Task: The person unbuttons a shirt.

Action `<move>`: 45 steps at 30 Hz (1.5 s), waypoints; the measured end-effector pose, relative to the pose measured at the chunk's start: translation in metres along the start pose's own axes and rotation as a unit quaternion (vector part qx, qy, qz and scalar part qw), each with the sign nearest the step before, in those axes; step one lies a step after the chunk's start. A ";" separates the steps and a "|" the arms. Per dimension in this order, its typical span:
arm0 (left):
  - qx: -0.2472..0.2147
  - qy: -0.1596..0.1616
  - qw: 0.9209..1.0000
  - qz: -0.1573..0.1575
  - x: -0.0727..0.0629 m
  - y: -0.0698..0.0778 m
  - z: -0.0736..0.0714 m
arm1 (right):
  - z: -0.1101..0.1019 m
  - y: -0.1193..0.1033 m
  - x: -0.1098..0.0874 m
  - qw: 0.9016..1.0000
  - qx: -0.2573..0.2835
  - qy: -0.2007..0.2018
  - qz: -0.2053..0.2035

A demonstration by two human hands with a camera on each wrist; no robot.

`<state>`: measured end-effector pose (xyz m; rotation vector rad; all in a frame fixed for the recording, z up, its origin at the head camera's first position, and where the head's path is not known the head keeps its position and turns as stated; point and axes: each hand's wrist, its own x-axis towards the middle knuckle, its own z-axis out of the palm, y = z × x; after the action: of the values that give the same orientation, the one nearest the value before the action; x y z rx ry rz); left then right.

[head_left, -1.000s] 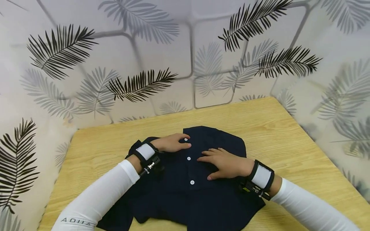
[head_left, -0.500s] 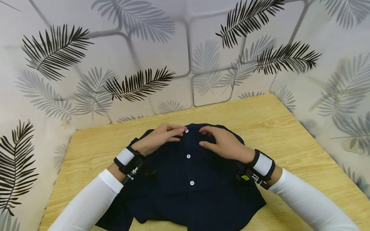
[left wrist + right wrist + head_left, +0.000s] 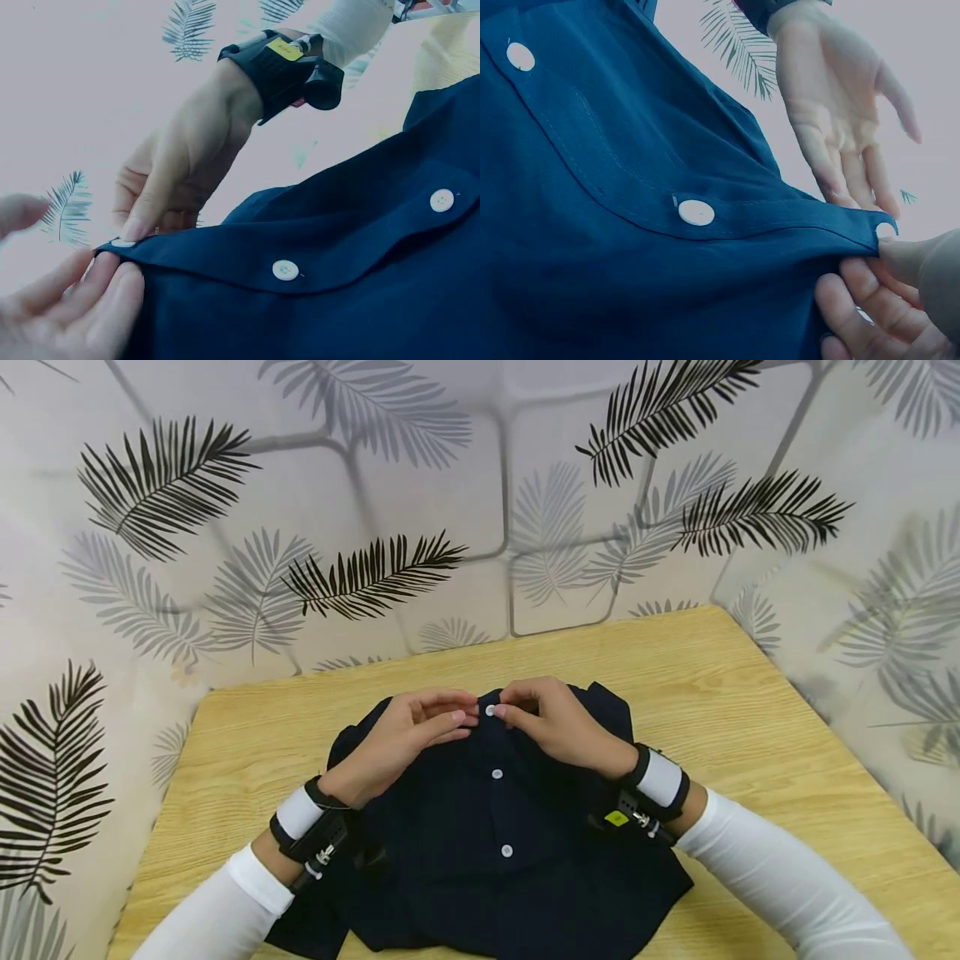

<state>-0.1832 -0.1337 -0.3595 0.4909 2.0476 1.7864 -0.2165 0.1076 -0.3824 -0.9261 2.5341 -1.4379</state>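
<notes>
Head view, centre, we list: right hand (image 3: 562, 722), pinching dark shirt (image 3: 442, 852) at top button (image 3: 491, 710); left hand (image 3: 405, 731), fingers loose, alongside. Slackened pinch could drop the shirt.

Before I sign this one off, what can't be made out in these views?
- Head view: part of the lower end of the shirt, cut off by the bottom edge.
- Left wrist view: part of the top button, covered by the right hand.
- Right wrist view: some fingertips of the left hand, hidden behind the shirt.
- Left wrist view: any writing on the yellow label, too small to read.
</notes>
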 end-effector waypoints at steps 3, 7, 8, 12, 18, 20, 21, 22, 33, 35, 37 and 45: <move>0.064 0.037 0.997 0.006 0.002 -0.001 0.003 | 0.002 -0.005 -0.001 1.000 0.002 0.000 -0.014; 0.115 0.054 0.992 0.015 0.004 -0.002 0.008 | 0.005 -0.010 -0.004 0.999 -0.007 -0.001 -0.034; 0.118 0.057 0.991 0.016 0.004 -0.002 0.009 | 0.005 -0.011 -0.005 0.999 -0.011 0.000 -0.036; 0.098 0.068 0.993 0.005 0.006 -0.002 0.013 | 0.008 -0.014 -0.006 0.999 -0.025 0.007 -0.039; 0.006 0.048 0.999 -0.016 0.006 -0.003 0.013 | 0.007 -0.016 -0.005 0.999 -0.013 -0.003 -0.043; -0.014 0.028 0.999 -0.023 0.006 -0.002 0.011 | 0.006 -0.016 -0.005 0.999 0.000 -0.013 -0.048; -0.013 0.016 0.999 -0.024 0.006 -0.002 0.010 | 0.005 -0.016 -0.005 0.998 0.007 -0.019 -0.051; -0.006 0.002 1.000 -0.024 0.006 -0.001 0.009 | 0.004 -0.015 -0.005 0.998 0.013 -0.025 -0.054; 0.269 -0.030 0.962 0.029 0.005 0.020 0.016 | 0.007 -0.021 -0.005 0.998 -0.028 -0.007 -0.048; 0.287 -0.006 0.958 0.026 0.006 0.021 0.020 | 0.009 -0.022 -0.004 0.998 -0.033 0.007 -0.048; 0.296 0.025 0.955 0.025 0.008 0.019 0.023 | 0.011 -0.023 -0.002 0.998 -0.036 0.017 -0.047; 0.235 0.133 0.962 0.035 0.010 0.012 0.029 | 0.016 -0.023 0.001 0.995 -0.059 0.072 -0.033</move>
<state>-0.1778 -0.1024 -0.3512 0.4745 2.6936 1.4568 -0.2010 0.0862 -0.3726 -0.9656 2.7452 -1.4351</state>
